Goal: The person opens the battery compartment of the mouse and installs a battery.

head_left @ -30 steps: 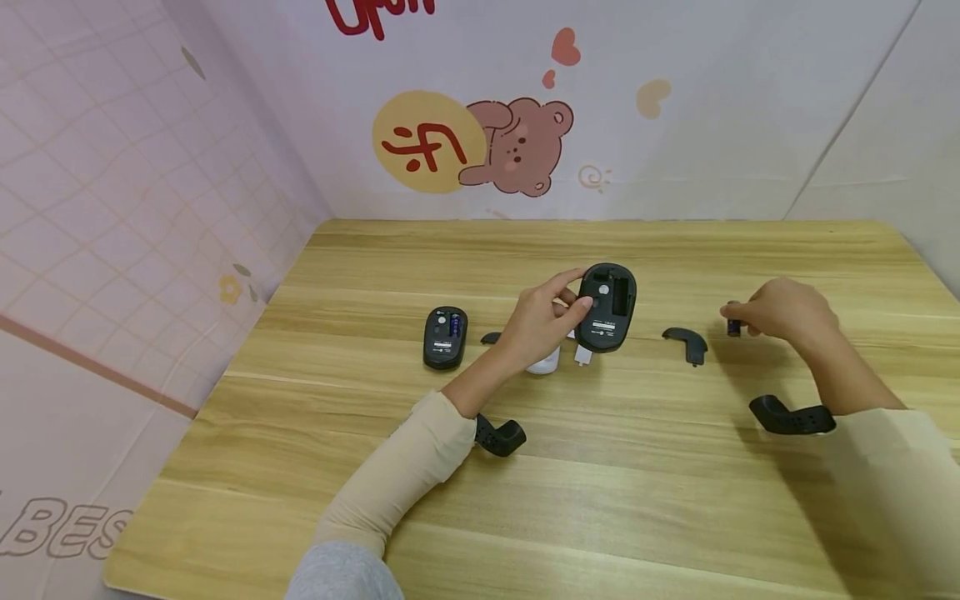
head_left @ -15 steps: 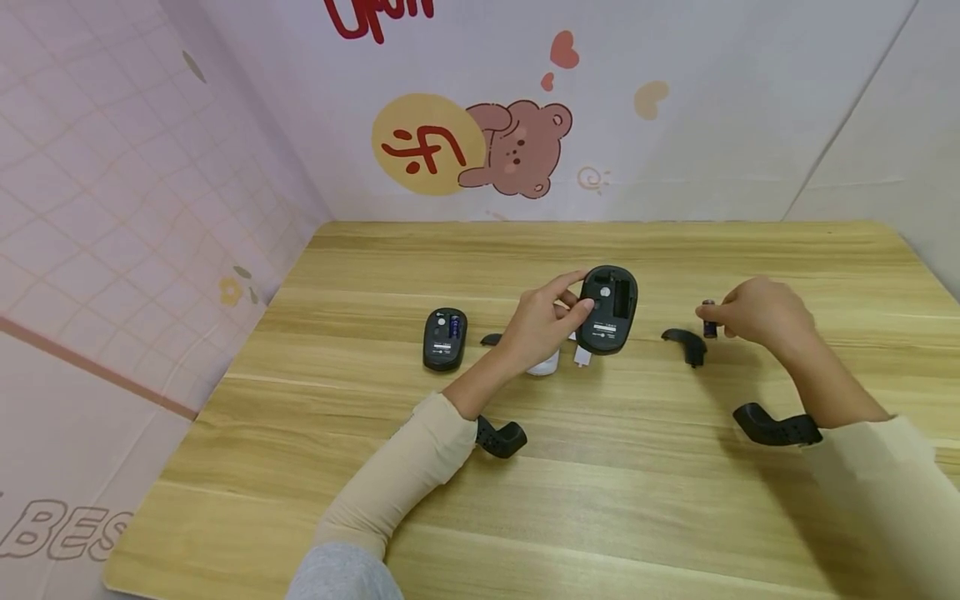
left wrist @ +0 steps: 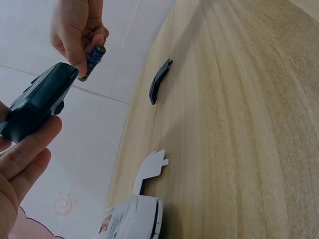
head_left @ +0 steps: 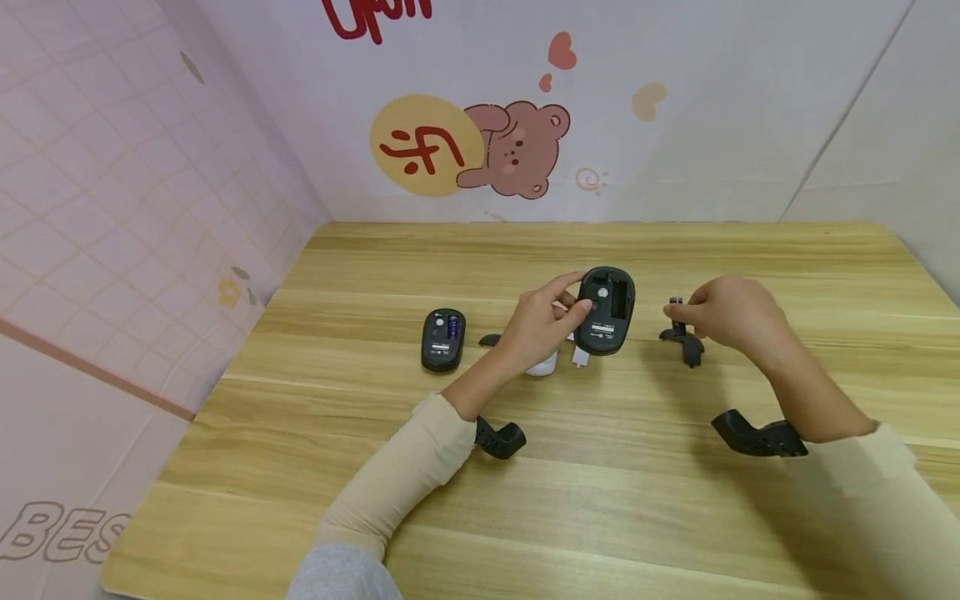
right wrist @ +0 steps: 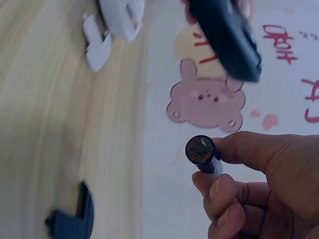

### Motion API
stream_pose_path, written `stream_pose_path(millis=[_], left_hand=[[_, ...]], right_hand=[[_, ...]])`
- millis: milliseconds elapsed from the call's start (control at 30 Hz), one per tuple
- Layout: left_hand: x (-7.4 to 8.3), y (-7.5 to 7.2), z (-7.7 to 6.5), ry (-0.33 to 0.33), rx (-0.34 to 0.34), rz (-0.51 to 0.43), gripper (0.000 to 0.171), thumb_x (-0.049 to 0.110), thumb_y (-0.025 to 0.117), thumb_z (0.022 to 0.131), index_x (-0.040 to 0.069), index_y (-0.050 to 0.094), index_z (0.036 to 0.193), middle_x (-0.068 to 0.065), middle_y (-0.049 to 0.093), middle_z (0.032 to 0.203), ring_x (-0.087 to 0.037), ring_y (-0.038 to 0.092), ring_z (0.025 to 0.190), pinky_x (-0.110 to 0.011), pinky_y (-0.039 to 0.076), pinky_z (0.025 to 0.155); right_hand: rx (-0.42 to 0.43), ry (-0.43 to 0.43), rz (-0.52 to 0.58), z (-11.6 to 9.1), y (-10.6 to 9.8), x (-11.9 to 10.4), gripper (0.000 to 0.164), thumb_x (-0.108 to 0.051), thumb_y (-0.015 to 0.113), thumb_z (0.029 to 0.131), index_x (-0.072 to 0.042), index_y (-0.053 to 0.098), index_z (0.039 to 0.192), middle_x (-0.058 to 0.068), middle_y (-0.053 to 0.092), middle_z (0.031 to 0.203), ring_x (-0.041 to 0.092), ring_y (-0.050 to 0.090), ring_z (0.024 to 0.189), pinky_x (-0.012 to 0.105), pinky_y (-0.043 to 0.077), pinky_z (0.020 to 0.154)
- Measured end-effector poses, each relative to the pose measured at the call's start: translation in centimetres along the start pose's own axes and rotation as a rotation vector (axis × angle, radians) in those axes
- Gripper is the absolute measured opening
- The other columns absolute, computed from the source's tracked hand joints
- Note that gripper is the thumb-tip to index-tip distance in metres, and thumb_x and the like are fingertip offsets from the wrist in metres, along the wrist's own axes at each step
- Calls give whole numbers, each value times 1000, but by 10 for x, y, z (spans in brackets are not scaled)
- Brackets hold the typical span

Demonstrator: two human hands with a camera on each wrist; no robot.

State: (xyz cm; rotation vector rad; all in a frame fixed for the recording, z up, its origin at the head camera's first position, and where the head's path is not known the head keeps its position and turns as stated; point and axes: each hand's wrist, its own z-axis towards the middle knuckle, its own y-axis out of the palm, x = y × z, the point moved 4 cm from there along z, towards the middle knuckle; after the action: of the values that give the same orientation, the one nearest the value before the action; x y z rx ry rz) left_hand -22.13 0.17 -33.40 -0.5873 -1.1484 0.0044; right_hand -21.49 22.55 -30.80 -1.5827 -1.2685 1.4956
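My left hand (head_left: pixel 546 323) grips a black computer mouse (head_left: pixel 606 312) above the table, its underside facing me with the battery slot uncovered and vacant. To the right, my right hand (head_left: pixel 738 315) pinches a dark blue battery (head_left: pixel 677 317) between thumb and fingers; one round end shows in the right wrist view. Below that battery, a black battery cover (head_left: pixel 692 350) lies on the table. In the left wrist view, the battery (left wrist: pixel 92 62) is close to the held mouse (left wrist: pixel 40 102) but apart from it.
Another black mouse (head_left: pixel 443 340) lies underside up at the left with a blue battery in it. A white mouse (left wrist: pixel 134 219) and its white cover (left wrist: pixel 150 169) sit beneath my left forearm. Another dark cover (head_left: pixel 490 340) shows partly beside it. Both wrists wear black camera mounts (head_left: pixel 501 439).
My right hand has moved left with the battery, from the right of the black cover to just over it. The left hand and its mouse have stayed nearly still.
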Motion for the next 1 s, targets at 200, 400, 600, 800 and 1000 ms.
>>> stream_pose_path(millis=[200, 400, 600, 800, 1000], left_hand=[[1, 0, 0, -1, -2, -7, 44, 13, 55, 94, 3, 44, 135, -9, 62, 90, -7, 65, 76, -20, 50, 59], [1, 1, 0, -3, -4, -13, 44, 13, 55, 94, 2, 44, 135, -8, 62, 89, -6, 65, 77, -20, 50, 60], [-1, 2, 0, -7, -8, -27, 44, 13, 55, 94, 2, 44, 135, -8, 61, 88, -6, 65, 75, -21, 51, 59], [-1, 3, 0, -9, -7, -23, 44, 14, 55, 94, 3, 44, 135, -6, 61, 87, -5, 64, 74, -21, 50, 58], [-2, 4, 0, -15, -20, -24, 44, 13, 55, 94, 3, 44, 136, -8, 62, 88, -5, 65, 74, -20, 50, 58]], right_hand=[[32, -19, 20, -3, -3, -20, 39, -38, 56, 90, -4, 70, 74, -1, 58, 56, 21, 51, 59, 32, 36, 49], [51, -27, 40, -3, -5, -30, 39, -37, 57, 90, -3, 70, 75, 0, 57, 56, 22, 52, 60, 32, 37, 49], [85, -45, 59, -4, -8, -37, 41, -38, 57, 90, -4, 69, 72, 0, 55, 55, 22, 49, 58, 32, 35, 49], [94, -52, 61, -3, -10, -41, 40, -37, 56, 91, -2, 70, 77, 1, 57, 57, 22, 51, 59, 33, 37, 49], [112, -55, 72, -4, -12, -46, 40, -37, 56, 91, -2, 70, 79, 2, 58, 57, 22, 52, 60, 33, 37, 49]])
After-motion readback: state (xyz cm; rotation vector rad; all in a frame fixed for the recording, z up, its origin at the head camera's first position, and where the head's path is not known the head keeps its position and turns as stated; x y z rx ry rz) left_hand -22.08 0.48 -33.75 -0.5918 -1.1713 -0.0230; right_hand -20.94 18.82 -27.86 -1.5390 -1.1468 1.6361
